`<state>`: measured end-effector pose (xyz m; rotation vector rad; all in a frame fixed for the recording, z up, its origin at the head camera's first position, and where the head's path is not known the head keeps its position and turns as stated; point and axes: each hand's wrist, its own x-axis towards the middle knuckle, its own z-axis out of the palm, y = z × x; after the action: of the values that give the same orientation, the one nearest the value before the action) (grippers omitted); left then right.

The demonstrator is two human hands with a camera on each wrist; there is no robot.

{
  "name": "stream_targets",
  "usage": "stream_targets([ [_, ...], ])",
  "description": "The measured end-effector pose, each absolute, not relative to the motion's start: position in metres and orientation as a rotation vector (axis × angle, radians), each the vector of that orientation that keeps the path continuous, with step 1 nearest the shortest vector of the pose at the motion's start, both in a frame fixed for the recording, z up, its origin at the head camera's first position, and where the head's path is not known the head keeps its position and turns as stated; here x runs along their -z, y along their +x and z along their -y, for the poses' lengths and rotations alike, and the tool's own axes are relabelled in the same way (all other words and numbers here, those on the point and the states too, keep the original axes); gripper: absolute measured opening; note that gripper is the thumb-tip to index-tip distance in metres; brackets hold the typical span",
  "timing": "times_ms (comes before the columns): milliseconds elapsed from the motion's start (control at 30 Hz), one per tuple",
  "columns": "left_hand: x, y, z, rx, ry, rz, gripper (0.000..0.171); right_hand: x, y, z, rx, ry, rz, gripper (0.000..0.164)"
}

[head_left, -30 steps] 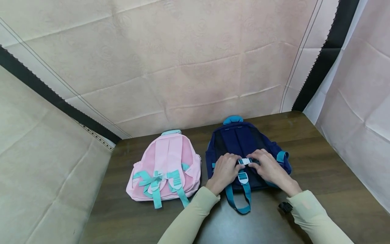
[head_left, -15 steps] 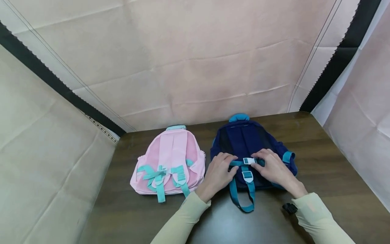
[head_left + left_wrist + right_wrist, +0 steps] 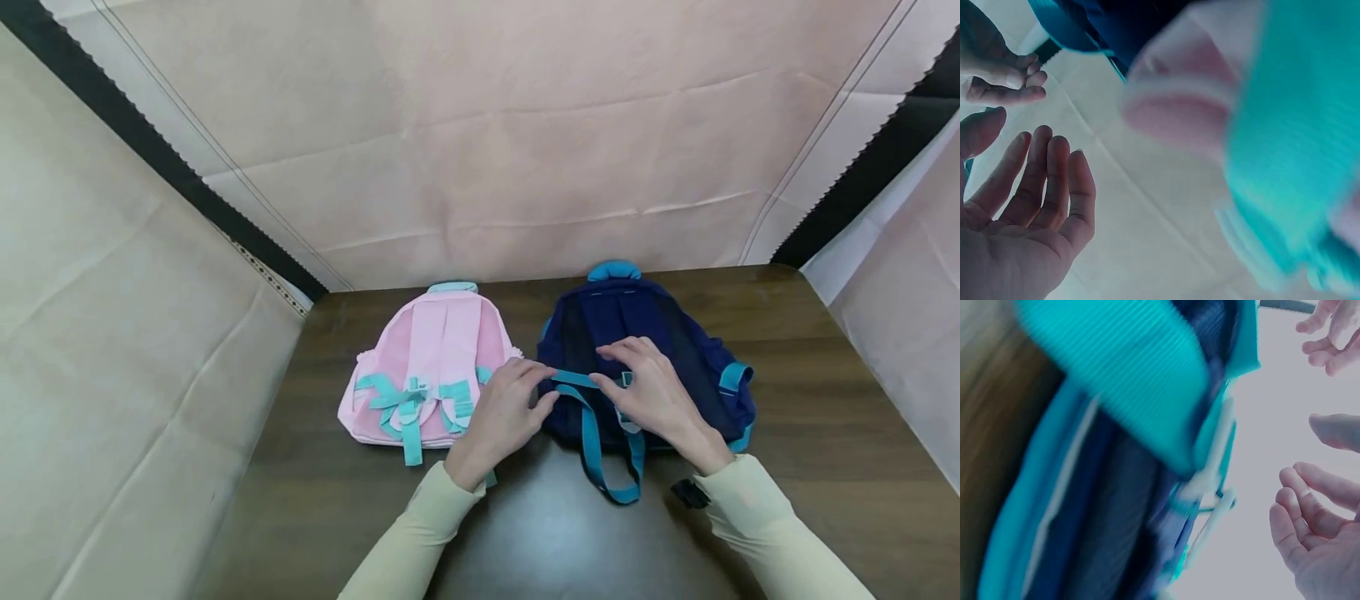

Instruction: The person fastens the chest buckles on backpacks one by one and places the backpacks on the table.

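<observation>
A navy backpack (image 3: 701, 392) lies with its strap side up on the table. Blue straps (image 3: 576, 378) cross its lower part, and one strap (image 3: 592, 446) hangs in a loop over its near edge. My right hand (image 3: 652, 396) hovers over the backpack, partly covering a pale buckle (image 3: 630, 425). Between the two backpacks is my left hand (image 3: 502, 412), its fingertips near the blue strap end in the head view. Both wrist views show the left hand (image 3: 1035, 219) and the right hand (image 3: 1322, 531) with loosely bent fingers and nothing held.
To the left lies a pink backpack (image 3: 446, 333) with turquoise straps, one of them knotted in a bow (image 3: 397, 400). The brown table (image 3: 810, 400) ends at pale fabric walls (image 3: 540, 183) on the back and sides. A small black object (image 3: 690, 493) hangs by the right cuff.
The hands have drawn off the white buckle on the navy backpack. My left hand has moved left, and the right hand now covers the buckle area. The head view has shifted.
</observation>
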<state>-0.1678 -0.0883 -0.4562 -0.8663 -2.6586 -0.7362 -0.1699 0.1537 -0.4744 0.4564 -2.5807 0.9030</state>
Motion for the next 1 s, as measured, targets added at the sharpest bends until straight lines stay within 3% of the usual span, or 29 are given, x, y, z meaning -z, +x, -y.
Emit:
stream_targets([
  [600,0.434,-0.172,0.194,0.699,-0.617,2.654,0.026,0.457,-0.194,-0.059,-0.932,0.742,2.692,0.041],
  [1000,0.447,-0.179,0.246,0.596,-0.452,2.850,0.041,0.466,-0.206,-0.002,-0.898,0.881,2.827,0.050],
])
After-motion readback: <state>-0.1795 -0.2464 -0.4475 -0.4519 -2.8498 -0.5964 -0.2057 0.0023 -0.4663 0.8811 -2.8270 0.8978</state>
